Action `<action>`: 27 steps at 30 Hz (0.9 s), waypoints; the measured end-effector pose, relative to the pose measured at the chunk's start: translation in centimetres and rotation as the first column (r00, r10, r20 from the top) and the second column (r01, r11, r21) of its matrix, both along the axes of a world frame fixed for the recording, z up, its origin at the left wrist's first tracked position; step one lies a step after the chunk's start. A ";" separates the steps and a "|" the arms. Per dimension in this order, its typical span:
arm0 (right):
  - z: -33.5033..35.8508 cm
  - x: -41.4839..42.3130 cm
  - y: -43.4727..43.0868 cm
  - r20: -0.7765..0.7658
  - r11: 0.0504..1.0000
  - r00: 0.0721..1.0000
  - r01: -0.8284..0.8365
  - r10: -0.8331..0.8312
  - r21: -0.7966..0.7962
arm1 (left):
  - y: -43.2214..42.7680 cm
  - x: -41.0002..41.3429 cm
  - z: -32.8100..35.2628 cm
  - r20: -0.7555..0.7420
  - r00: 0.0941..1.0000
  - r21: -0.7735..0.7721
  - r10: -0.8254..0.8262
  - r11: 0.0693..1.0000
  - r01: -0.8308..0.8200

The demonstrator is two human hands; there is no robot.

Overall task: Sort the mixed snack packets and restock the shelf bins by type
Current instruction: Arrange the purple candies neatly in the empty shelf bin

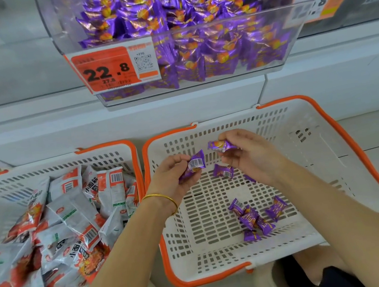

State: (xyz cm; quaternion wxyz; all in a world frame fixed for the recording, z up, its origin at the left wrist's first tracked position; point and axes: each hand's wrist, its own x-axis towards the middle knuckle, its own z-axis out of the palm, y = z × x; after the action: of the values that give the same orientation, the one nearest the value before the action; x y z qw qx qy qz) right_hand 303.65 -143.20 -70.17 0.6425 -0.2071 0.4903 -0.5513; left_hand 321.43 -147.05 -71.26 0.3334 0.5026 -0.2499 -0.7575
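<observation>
Nearest in, at 5 o'clock on the floor of the white right-hand basket (328, 159), a small cluster of purple packets (256, 220) lies waiting; one more loose purple packet (223, 170) sits further up, just under the hands. Both hands are over the basket: the left hand (171, 179), gold bangle (164, 197) on the wrist, pinches a barcode-side packet (195, 164) in its fingertips; the right hand (249, 156), at 1 o'clock from it, grasps another purple packet (220, 145) between thumb and fingers. Over at 9 o'clock, the left-hand basket (64, 165) is heaped with red-and-white snack packets (77, 224), with no purple among those that show, so the sorting looks largely done. At 12 o'clock, farthest off, the clear shelf bin (223, 81) with the 22.8 price label (108, 69) is already well stocked with the same purple packets (165, 19). My read: purple restock nearly finished, a handful left; the red-and-white lot not yet shelved.
</observation>
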 end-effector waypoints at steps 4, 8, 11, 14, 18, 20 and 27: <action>-0.3 0.1 0.2 -0.072 0.999 0.997 -0.041 0.038 -0.034 | 0.0 0.0 0.7 -0.171 0.984 0.118 0.037 0.993 -0.017; -0.3 -0.2 0.3 -0.103 0.997 0.993 -0.069 0.065 -0.040 | 0.2 -0.3 0.8 -0.012 1.000 0.054 -0.022 0.998 0.022; -0.7 -0.1 0.2 -0.189 0.995 0.978 -0.093 0.086 -0.029 | 0.2 -0.6 0.5 0.180 0.980 -0.012 -0.090 0.996 0.093; -1.5 0.4 0.2 -0.226 0.998 0.972 -0.064 0.060 -0.010 | 0.1 -1.2 0.3 0.072 0.994 0.015 -0.086 0.996 0.085; -2.8 1.0 0.2 -0.242 1.000 0.970 -0.022 0.024 0.012 | 0.1 -2.2 0.0 -0.045 0.988 0.004 -0.147 0.989 0.147; -3.6 1.4 0.3 -0.294 0.998 0.955 -0.031 0.043 0.047 | 0.2 -2.6 -0.9 -0.029 0.981 -0.058 -0.191 0.980 0.189; -11.5 -5.8 -1.0 -0.359 0.906 0.930 0.213 -0.074 0.366 | -0.9 -2.6 -5.0 0.054 0.992 0.138 -0.110 0.985 0.102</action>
State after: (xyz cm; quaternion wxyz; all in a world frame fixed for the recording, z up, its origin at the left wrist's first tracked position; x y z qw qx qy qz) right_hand 297.87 -144.16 -81.70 0.5348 -0.1259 0.7087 -0.4426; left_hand 318.80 -148.00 -76.29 0.2501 0.5329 -0.2346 -0.7736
